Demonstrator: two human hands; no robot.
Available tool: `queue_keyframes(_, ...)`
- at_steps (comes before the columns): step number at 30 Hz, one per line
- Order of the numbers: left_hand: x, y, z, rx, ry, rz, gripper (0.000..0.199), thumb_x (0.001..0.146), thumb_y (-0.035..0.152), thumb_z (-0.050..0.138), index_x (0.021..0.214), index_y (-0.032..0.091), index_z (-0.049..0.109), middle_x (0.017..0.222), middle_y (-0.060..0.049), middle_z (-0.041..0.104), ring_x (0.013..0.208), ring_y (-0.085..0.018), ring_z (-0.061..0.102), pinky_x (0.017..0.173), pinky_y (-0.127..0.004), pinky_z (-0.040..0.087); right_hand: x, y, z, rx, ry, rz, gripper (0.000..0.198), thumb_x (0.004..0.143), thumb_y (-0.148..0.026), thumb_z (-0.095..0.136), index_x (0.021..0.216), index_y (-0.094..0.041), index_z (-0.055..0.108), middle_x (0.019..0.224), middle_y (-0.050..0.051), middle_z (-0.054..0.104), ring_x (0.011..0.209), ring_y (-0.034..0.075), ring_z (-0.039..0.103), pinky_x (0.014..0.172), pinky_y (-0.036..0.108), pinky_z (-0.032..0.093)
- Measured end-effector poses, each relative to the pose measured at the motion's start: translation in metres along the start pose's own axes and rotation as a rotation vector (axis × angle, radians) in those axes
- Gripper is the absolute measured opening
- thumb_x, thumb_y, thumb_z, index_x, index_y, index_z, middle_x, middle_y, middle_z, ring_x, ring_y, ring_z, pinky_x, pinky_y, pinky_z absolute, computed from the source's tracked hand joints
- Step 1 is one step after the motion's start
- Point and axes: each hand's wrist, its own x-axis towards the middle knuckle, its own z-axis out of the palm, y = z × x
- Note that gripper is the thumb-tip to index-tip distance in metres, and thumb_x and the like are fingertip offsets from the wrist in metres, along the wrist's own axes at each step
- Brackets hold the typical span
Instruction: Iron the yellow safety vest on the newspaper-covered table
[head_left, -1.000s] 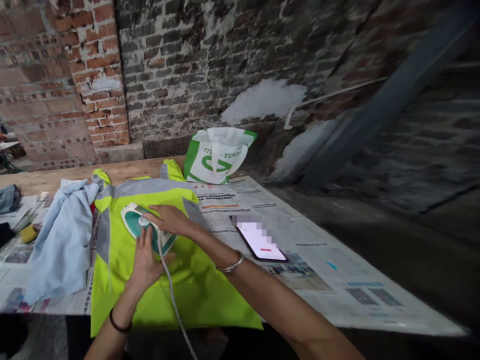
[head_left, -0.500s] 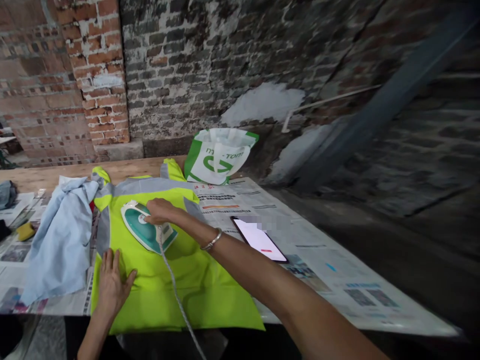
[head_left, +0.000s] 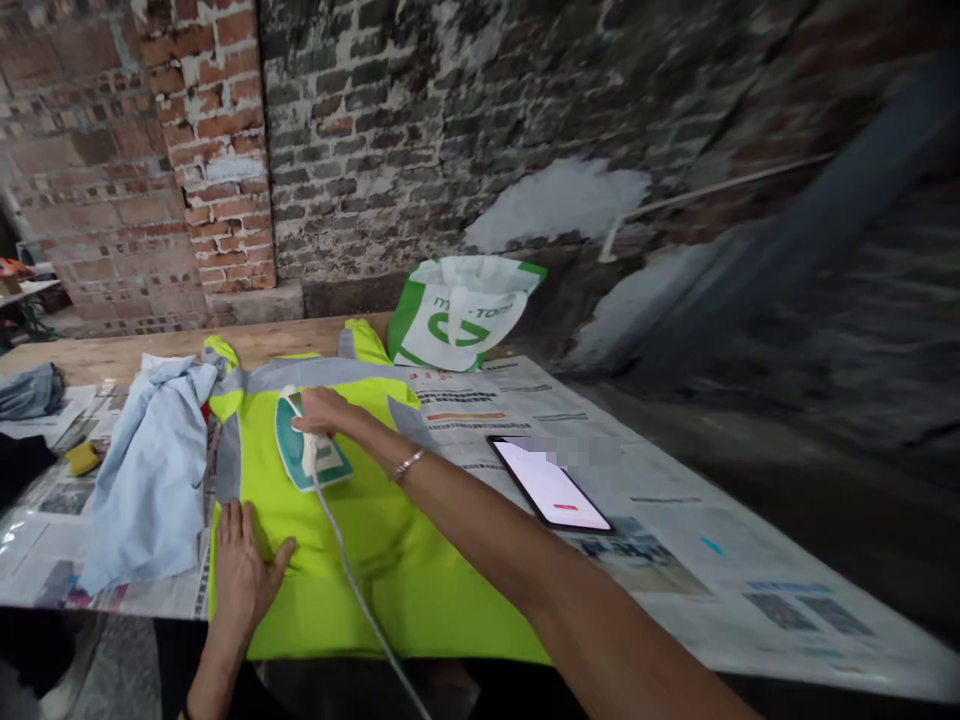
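"Two hands on the yellow garment (head_left: 382, 530): what is each doing?"

"The right hand (head_left: 319, 410) has its fingers curled round the handle of the iron (head_left: 289, 440). The left hand (head_left: 244, 570) lies palm down on the garment, fingers straight and thumb spread, gripping nothing that I can see"

"Where's the iron, going by the fingers?"

"Right under the right fingers, tip pointing away from the person; from the left fingertips it is ahead and a little to the right, not touching. Its cord (head_left: 343, 560) trails back past the left thumb"

"Which step would you call this?"

"Pressing the body of the garment, I'd judge, with the left hand steadying the cloth"

"And the next move?"

"I think it calls for a smooth stroke, the left fingers out of its path and the cord slack. Soft folds show right of the left thumb, so that patch may want flattening first"

"Anything beside the hands?"

"A light-blue cloth (head_left: 154, 480) left of the left fingers, and a phone (head_left: 551, 480) well right of the right fingers, beyond the forearm"
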Motion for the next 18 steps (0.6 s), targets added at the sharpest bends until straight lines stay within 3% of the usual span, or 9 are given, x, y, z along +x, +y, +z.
queue_keyframes(6, -0.002, 0.001, 0.005, 0.013, 0.035, -0.001, 0.087, 0.095, 0.067, 0.056, 0.145, -0.004, 0.051, 0.146, -0.036, 0.058, 0.143, -0.048, 0.052, 0.113, -0.063, 0.048, -0.081, 0.005, 0.013, -0.114, -0.050, -0.051, 0.046, 0.101, -0.042, 0.055, 0.119, -0.007, 0.078, 0.121, 0.026, 0.077, 0.120, 0.035, 0.072, 0.091, 0.033, 0.055)
queue_keyframes(9, -0.001, 0.003, 0.003, 0.013, 0.042, 0.009, 0.087, 0.095, 0.068, 0.056, 0.144, -0.004, 0.053, 0.146, -0.036, 0.059, 0.143, -0.048, 0.053, 0.114, -0.062, 0.048, -0.103, 0.007, 0.015, -0.145, -0.074, -0.009, 0.043, 0.101, -0.038, 0.054, 0.119, -0.008, 0.078, 0.121, 0.025, 0.077, 0.119, 0.036, 0.073, 0.091, 0.035, 0.055)
queue_keyframes(13, 0.000, 0.003, 0.001, -0.009, 0.033, 0.003, 0.086, 0.095, 0.067, 0.056, 0.143, -0.004, 0.053, 0.146, -0.036, 0.059, 0.145, -0.047, 0.050, 0.116, -0.062, 0.045, -0.090, 0.009, 0.011, -0.143, -0.077, 0.035, 0.041, 0.100, -0.033, 0.055, 0.124, -0.009, 0.077, 0.126, 0.025, 0.075, 0.123, 0.035, 0.071, 0.093, 0.035, 0.055)
queue_keyframes(18, -0.002, 0.003, 0.002, -0.014, 0.005, -0.025, 0.087, 0.094, 0.068, 0.057, 0.146, -0.002, 0.052, 0.149, -0.035, 0.056, 0.147, -0.047, 0.048, 0.116, -0.064, 0.045, -0.026, 0.020, -0.001, -0.069, -0.014, 0.143, 0.044, 0.093, -0.024, 0.065, 0.135, -0.010, 0.072, 0.135, 0.023, 0.072, 0.129, 0.032, 0.068, 0.096, 0.031, 0.055)
